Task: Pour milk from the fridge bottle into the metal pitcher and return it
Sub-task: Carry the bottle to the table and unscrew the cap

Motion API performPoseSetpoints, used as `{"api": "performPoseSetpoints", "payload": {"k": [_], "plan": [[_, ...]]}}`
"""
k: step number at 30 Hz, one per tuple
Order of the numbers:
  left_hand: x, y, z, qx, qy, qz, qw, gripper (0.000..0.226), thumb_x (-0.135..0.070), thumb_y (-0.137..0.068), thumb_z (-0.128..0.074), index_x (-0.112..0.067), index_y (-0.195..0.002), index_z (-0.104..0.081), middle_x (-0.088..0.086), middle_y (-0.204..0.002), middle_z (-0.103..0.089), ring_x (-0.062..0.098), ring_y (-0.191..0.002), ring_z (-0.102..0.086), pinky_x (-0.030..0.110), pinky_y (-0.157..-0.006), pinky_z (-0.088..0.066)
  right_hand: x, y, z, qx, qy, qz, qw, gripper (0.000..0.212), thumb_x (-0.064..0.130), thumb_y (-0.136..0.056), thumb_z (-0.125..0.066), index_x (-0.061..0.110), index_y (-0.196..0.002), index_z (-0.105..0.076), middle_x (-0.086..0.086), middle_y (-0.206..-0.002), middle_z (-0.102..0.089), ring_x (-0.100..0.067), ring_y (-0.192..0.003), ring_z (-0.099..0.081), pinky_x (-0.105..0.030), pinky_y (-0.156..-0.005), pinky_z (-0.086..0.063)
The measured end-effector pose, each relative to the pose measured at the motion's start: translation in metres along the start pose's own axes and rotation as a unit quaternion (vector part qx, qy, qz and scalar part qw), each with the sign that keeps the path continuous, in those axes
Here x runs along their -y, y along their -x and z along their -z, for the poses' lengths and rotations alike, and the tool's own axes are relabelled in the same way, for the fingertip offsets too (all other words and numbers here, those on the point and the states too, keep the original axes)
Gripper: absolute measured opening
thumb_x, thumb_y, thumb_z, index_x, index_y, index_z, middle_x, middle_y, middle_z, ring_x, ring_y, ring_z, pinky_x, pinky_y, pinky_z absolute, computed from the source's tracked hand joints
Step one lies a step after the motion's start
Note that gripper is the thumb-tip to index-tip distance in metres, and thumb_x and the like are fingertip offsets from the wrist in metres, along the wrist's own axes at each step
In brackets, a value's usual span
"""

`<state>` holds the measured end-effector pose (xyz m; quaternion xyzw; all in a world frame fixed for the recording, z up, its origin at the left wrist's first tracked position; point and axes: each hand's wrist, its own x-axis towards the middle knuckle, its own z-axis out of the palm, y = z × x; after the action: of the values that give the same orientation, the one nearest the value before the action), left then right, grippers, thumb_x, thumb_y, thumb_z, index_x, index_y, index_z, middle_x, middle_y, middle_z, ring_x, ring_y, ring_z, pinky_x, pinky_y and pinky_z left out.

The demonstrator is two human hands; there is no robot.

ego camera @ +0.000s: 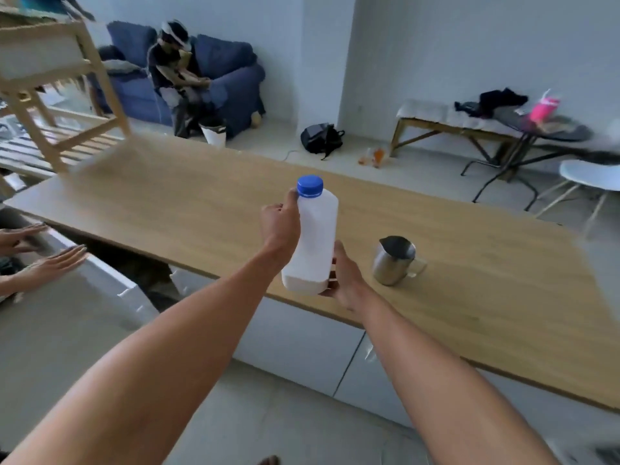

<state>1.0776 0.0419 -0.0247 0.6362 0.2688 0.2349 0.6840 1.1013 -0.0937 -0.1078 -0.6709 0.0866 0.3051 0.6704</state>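
Left hand [280,223]: fingers and thumb curled round the upper part of the milk bottle [313,243], just below its blue cap [310,186], at the bottle's 9 o'clock side.

Right hand [345,275]: curled under and round the bottle's base at its 4 o'clock side, fingertips showing beneath the bottom edge. Both hands gripped the one bottle, left high, right low.

Milk bottle: white translucent plastic, cap on, held nearly upright with a slight lean toward 1 o'clock, raised above the near edge of the table [201,196]. A shallow layer of milk showed in the bottom; the rest looked empty.

Metal pitcher [394,260]: upright on the table, at 3 o'clock from the bottle's base, just beside the right hand but not touching it; handle toward 4 o'clock, spout toward 10 o'clock. Contents could not be told.

Table: long wooden top over pale cabinet fronts, running from 9 o'clock to 4 o'clock.

Surroundings: two other hands [50,260], fingers straight, lay on a white surface at 9 o'clock. A seated person [174,72] on a blue sofa [235,82] at 11 o'clock. A black bag [320,137] on the floor at 12 o'clock. A bench [446,117] and a white chair [587,174] at 2 o'clock.
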Motion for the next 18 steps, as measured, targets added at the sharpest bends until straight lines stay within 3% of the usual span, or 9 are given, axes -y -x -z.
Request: {"api": "performPoseSetpoints", "payload": {"k": [5,11,18], "plan": [[0.009,-0.02,-0.041,0.077,-0.008,0.007,0.997,0.053,-0.055,-0.081,-0.06,-0.021,-0.057,-0.028,0.01,-0.069,-0.031,0.023,-0.065,-0.029,0.039,-0.06,-0.026,0.006,-0.017,0.024,-0.066,-0.055,-0.009,0.996,0.053,0.069,-0.094,-0.041,0.025,-0.107,-0.068,-0.004,-0.103,-0.076,-0.028,-0.095,-0.071,-0.04,-0.071,-0.061],[0.028,-0.029,-0.071,0.131,-0.016,-0.002,0.991,0.058,-0.053,-0.084,-0.059,-0.015,-0.069,-0.017,0.008,-0.066,-0.022,0.023,-0.065,-0.022,0.036,-0.056,-0.019,0.0,-0.032,0.04,-0.133,-0.081,-0.004,0.988,0.048,0.068,-0.093,-0.044,0.026,-0.097,-0.067,0.003,-0.091,-0.072,-0.02,-0.088,-0.066,-0.045,-0.101,-0.051],[0.049,-0.033,-0.085,0.141,-0.033,0.016,0.989,0.057,-0.053,-0.09,-0.056,-0.015,-0.07,-0.018,0.004,-0.062,-0.024,0.019,-0.059,-0.024,0.032,-0.052,-0.02,0.0,-0.039,0.05,-0.155,-0.068,-0.016,0.985,0.057,0.065,-0.093,-0.046,0.022,-0.124,-0.066,0.0,-0.12,-0.073,-0.022,-0.114,-0.065,-0.046,-0.108,-0.049]]}}
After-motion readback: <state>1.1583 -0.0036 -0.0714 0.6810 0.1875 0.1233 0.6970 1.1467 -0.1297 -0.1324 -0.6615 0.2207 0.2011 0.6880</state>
